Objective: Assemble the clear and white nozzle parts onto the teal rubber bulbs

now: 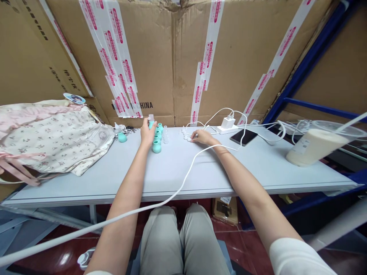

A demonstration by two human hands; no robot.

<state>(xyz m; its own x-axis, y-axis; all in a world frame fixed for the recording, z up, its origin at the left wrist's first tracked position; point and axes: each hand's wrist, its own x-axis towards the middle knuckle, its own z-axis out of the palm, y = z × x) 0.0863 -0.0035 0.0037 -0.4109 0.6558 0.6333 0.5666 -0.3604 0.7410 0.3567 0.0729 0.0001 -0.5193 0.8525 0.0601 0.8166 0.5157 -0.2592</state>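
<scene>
My left hand [147,133] is closed around a teal bulb-shaped piece with a translucent top [151,117], held upright. Just right of it stands a row of teal round bulbs with open tops [156,146]. Beside that row is a line of small clear pieces [165,135]. My right hand [201,137] is lowered to the table, fingertips pinched on a small white piece [189,139] at the near end of a cluster of white pieces [184,131]. The exact shape of these white pieces is too small to tell.
A floral cloth bag [57,133] lies at left, near another teal bulb [122,137] and keys. On the right are a white charger [228,122], a phone [243,137] and a drink cup [312,147]. A white cable [183,181] crosses the view in front. Cardboard [155,57] stands behind.
</scene>
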